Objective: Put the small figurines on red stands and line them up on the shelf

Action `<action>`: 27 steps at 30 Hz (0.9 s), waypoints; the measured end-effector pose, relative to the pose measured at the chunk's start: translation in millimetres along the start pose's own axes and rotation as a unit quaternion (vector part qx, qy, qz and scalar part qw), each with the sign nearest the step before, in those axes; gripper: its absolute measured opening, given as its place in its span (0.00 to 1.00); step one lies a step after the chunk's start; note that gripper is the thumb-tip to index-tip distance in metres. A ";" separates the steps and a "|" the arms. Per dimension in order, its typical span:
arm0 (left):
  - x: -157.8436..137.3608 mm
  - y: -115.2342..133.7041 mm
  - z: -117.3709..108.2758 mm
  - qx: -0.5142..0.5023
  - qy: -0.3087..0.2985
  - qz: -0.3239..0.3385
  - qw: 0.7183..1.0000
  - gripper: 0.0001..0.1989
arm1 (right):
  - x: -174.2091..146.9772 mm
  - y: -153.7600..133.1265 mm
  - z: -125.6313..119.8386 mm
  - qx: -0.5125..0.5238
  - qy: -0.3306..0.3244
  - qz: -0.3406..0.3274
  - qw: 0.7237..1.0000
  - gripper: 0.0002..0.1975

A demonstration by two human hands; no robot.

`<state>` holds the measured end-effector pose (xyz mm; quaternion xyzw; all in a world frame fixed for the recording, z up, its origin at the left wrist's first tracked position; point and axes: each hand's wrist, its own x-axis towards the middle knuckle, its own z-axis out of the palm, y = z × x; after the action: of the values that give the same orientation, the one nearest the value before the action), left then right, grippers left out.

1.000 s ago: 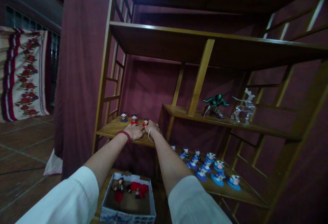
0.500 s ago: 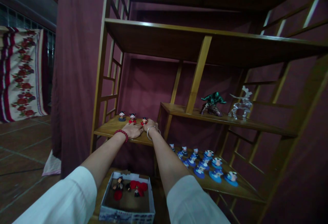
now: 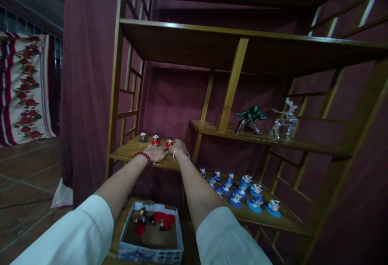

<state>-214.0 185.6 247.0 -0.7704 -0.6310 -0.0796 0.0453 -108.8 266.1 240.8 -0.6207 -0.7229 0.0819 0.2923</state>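
Three small black-haired figurines stand in a row on the left wooden shelf (image 3: 127,150). The left figurine (image 3: 143,136) has a dark base. The middle figurine (image 3: 155,137) and the right figurine (image 3: 169,140) are red around the base. My left hand (image 3: 156,153), wearing a red bead bracelet, lies low in front of the middle and right ones with its fingers stretched out. Against the right side of the right figurine my right hand (image 3: 178,146), with silver-coloured bangles, has its fingers closed on it; the fingertips are partly hidden.
Below, an open cardboard box (image 3: 182,236) holds several dark and red figurines. Rows of blue-based figurines (image 3: 235,199) occupy the lower right shelf. Higher up stand a green crouching statue (image 3: 251,119) and a clear deer figure (image 3: 285,121). A wooden post (image 3: 234,85) divides the shelves.
The view has shifted slightly. Both hands stay at nearly the same spot around the right figurine, and the figurines keep their row.
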 end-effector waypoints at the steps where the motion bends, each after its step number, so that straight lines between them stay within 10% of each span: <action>1: -0.2 0.4 -0.4 0.003 0.000 0.001 1.000 0.23 | 0.1 0.2 0.3 0.001 0.001 -0.001 1.000 0.14; 27: -1.3 1.7 3.3 0.008 0.049 0.015 0.999 0.26 | -7.2 -5.1 -9.0 0.012 -0.016 0.014 1.000 0.20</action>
<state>-212.4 184.7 243.6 -0.7746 -0.6170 -0.1109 0.0836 -108.1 256.0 248.3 -0.6254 -0.7179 0.1043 0.2872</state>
